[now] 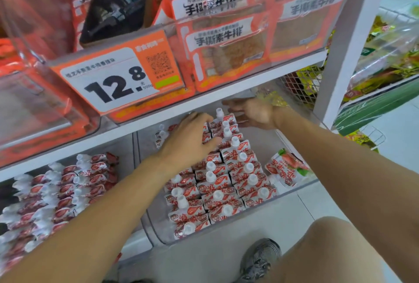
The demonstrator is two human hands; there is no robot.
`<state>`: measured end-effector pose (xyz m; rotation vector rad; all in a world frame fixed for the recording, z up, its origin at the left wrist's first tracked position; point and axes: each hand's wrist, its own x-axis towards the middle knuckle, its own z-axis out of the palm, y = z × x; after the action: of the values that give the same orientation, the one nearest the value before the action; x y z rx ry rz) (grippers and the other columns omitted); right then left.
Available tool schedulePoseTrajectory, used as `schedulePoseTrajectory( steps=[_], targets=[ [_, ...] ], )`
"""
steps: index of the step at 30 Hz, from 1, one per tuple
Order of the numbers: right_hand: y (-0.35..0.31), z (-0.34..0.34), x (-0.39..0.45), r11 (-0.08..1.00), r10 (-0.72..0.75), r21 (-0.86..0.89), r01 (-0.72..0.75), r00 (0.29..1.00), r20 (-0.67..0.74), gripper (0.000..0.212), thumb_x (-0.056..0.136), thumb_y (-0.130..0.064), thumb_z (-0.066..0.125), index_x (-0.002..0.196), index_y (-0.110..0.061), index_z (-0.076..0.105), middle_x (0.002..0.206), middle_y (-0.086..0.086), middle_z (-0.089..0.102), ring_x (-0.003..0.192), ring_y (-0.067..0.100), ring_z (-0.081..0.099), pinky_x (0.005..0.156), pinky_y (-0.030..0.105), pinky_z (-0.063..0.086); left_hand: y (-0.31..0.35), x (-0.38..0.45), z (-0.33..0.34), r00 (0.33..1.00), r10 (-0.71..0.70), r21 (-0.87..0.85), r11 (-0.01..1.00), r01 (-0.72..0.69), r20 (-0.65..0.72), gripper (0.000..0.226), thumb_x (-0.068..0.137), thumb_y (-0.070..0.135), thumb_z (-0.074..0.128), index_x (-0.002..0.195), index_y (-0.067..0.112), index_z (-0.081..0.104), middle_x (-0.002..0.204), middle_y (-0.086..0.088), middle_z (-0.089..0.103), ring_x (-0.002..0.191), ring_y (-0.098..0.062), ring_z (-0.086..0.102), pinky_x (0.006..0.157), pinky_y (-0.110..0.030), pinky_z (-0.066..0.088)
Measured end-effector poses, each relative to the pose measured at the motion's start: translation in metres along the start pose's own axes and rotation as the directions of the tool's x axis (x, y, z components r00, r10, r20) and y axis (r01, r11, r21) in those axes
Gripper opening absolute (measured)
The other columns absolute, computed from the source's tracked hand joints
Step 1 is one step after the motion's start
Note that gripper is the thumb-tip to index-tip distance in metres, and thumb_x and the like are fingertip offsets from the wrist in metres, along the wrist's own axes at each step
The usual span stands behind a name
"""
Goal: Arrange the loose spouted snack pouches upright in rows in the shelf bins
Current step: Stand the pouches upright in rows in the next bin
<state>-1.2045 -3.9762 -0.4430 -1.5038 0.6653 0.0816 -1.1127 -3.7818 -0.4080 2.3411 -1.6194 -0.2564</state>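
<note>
Red-and-white spouted pouches (229,176) with white caps stand upright in rows inside a clear shelf bin (292,188). My left hand (192,137) lies flat on the back pouches of the left rows, fingers straight. My right hand (251,112) reaches to the bin's rear, fingers spread beside the rearmost pouch of the right row, holding nothing. One loose pouch (286,169) lies tilted at the bin's right side. A few pouches (162,134) lie at the back left.
Left bin holds red wrapped candies (68,189). The shelf above (226,92) carries orange snack packs in clear bins and a 12.8 price tag (113,78), close over my hands. A white upright (344,40) stands right. My knee and shoe (260,257) are below.
</note>
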Motion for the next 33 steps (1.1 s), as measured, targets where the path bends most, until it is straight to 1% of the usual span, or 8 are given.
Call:
schedulePoseTrajectory(
  steps=[3, 7, 11, 15, 21, 26, 29, 33],
  targets=[
    [-0.005, -0.005, -0.021, 0.88, -0.086, -0.475, -0.003, 0.983, -0.165, 0.046, 0.103, -0.017, 0.042, 0.149, -0.018, 0.038, 0.138, 0.005, 0.05, 0.122, 0.026, 0.052, 0.098, 0.032, 0.044, -0.002, 0.005, 0.002, 0.998, 0.017, 0.046, 0.999, -0.02, 0.066, 0.06, 0.088, 0.052, 0.059, 0.136, 0.018, 0.046, 0.137, -0.001, 0.047, 0.126, -0.018, 0.044, 0.101, -0.034, 0.04],
    [-0.008, -0.011, -0.067, 0.336, 0.01, -0.942, 0.005, 1.0, 0.009, 0.048, 0.097, -0.01, 0.049, 0.144, -0.021, 0.046, 0.149, 0.0, 0.043, 0.133, 0.021, 0.045, 0.104, 0.029, 0.039, -0.007, 0.005, 0.012, 0.993, 0.022, 0.115, 0.993, -0.035, 0.112, 0.058, 0.087, 0.053, 0.059, 0.132, 0.019, 0.049, 0.135, 0.0, 0.051, 0.123, -0.021, 0.049, 0.101, -0.038, 0.042],
    [0.007, -0.004, -0.094, 0.121, 0.254, -0.991, 0.061, 0.963, 0.09, 0.07, 0.082, -0.034, 0.077, 0.143, -0.028, 0.044, 0.144, -0.005, 0.046, 0.129, 0.02, 0.047, 0.103, 0.033, 0.042, -0.009, 0.003, 0.015, 0.992, 0.033, 0.136, 0.989, -0.05, 0.123, 0.056, 0.088, 0.051, 0.058, 0.131, 0.016, 0.051, 0.13, -0.002, 0.056, 0.119, -0.023, 0.052, 0.099, -0.041, 0.043],
    [0.026, -0.005, -0.104, 0.071, 0.197, -0.995, 0.067, 0.977, 0.08, 0.082, 0.071, -0.039, 0.085, 0.141, -0.023, 0.046, 0.136, -0.002, 0.053, 0.123, 0.022, 0.05, 0.091, 0.026, 0.042, -0.009, -0.001, 0.015, 0.991, 0.05, 0.096, 0.993, -0.062, 0.125, 0.049, 0.09, 0.047, 0.058, 0.127, 0.014, 0.054, 0.126, -0.003, 0.058, 0.116, -0.021, 0.052, 0.097, -0.038, 0.044],
    [0.017, 0.002, -0.125, -0.161, 0.061, -0.984, 0.082, 0.995, 0.073, 0.042, 0.078, -0.045, 0.076, 0.111, -0.024, 0.063, 0.11, 0.001, 0.055, 0.109, 0.025, 0.053, 0.082, 0.033, 0.049, -0.008, -0.006, 0.014, 0.994, 0.055, 0.03, 0.998, -0.058, 0.09, 0.044, 0.09, 0.041, 0.061, 0.125, 0.015, 0.056, 0.128, -0.002, 0.058, 0.117, -0.019, 0.053, 0.097, -0.033, 0.043],
    [0.006, 0.004, -0.147, -0.048, -0.282, -0.998, -0.032, 0.959, -0.017, 0.029, 0.09, -0.026, 0.064, 0.112, -0.013, 0.053, 0.106, 0.008, 0.06, 0.094, 0.03, 0.063, 0.071, 0.038, 0.051, 0.001, -0.003, 0.008, 0.999, 0.021, -0.052, 0.998, -0.023, -0.04, 0.048, 0.089, 0.043, 0.062, 0.126, 0.015, 0.053, 0.129, -0.003, 0.055, 0.117, -0.02, 0.052, 0.092, -0.03, 0.042],
    [0.007, 0.004, -0.135, 0.062, -0.509, -0.992, -0.106, 0.852, -0.123, 0.042, 0.09, -0.026, 0.063, 0.121, -0.006, 0.044, 0.105, 0.016, 0.064, 0.086, 0.037, 0.066, 0.062, 0.035, 0.043, 0.005, 0.009, 0.002, 0.998, 0.021, -0.061, 0.998, -0.025, -0.067, 0.066, 0.086, 0.047, 0.065, 0.137, 0.012, 0.043, 0.138, -0.007, 0.047, 0.126, -0.022, 0.046, 0.101, -0.032, 0.039],
    [0.005, 0.003, -0.094, 0.383, -0.634, -0.912, -0.145, 0.677, -0.374, 0.04, 0.089, -0.027, 0.067, 0.117, -0.008, 0.046, 0.104, 0.019, 0.066, 0.088, 0.043, 0.065, 0.063, 0.038, 0.042, 0.009, 0.018, 0.002, 0.995, -0.023, -0.029, 0.999, 0.026, 0.094, 0.078, 0.085, 0.053, 0.062, 0.146, 0.014, 0.032, 0.146, -0.006, 0.043, 0.129, -0.023, 0.045, 0.101, -0.03, 0.038]
  ],
)
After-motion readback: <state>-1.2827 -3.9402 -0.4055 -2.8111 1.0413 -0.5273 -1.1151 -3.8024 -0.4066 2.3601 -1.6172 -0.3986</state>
